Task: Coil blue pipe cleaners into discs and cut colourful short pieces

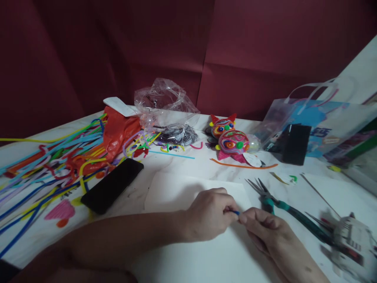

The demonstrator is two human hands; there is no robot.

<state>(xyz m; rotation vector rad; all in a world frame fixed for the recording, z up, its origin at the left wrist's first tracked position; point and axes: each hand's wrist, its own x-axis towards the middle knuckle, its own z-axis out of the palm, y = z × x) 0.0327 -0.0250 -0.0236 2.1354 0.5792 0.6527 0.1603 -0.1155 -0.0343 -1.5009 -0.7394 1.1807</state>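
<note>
In the middle of the view, above white paper, my left hand is closed around a blue pipe cleaner. Only a short bit of it shows between my hands; the rest is hidden in the fingers. My right hand pinches its other end between thumb and forefinger. Just right of my hands lie long-nose pliers with green handles, jaws apart. Farther back sit two round, colourful animal figures with pointed ears. An orange pipe cleaner lies in front of them.
Many coloured pipe cleaners and a black phone lie at left. A clear plastic bag stands behind. At right are a clear carry bag, a dark upright rectangular object and a whitish glue gun.
</note>
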